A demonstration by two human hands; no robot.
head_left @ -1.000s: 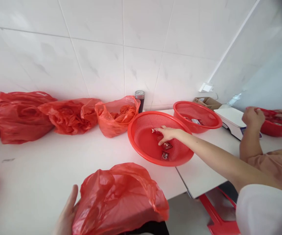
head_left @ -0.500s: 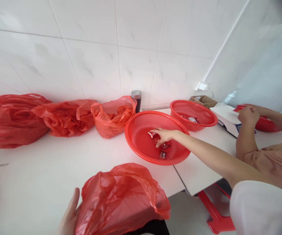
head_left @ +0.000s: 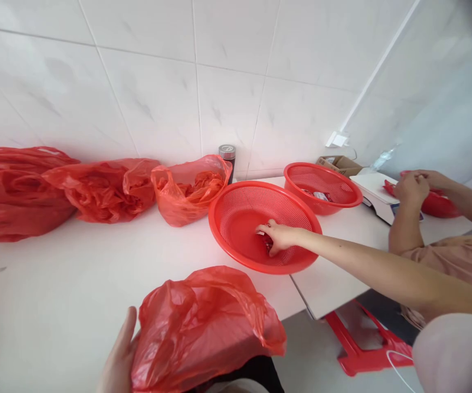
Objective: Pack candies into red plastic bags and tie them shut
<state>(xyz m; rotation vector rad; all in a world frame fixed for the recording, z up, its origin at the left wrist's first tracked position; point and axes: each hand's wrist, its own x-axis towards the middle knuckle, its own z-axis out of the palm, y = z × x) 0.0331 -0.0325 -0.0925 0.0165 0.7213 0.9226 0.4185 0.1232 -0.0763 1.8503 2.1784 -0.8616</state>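
My right hand (head_left: pixel 279 237) reaches into a large red mesh basket (head_left: pixel 224 204) on the white table, fingers curled down over small red packets (head_left: pixel 265 243) at its bottom. Most of the packets are hidden under the hand. My left hand (head_left: pixel 119 355) lies against the left side of a crumpled red plastic bag (head_left: pixel 207 322) at the table's near edge, thumb up, fingers hidden behind the bag.
Three full red bags (head_left: pixel 96 188) line the tiled wall, with a dark flask (head_left: pixel 227 155) behind them. A second red basket (head_left: pixel 301 168) holds a few packets. A co-worker's hands (head_left: pixel 411 188) work over a white scale (head_left: pixel 372 188). A red stool (head_left: pixel 362 344) stands below.
My right hand has sunk deeper into the basket and closed over the packets that lay loose before. My left hand has slid a little up the bag. The co-worker's hands shifted left.
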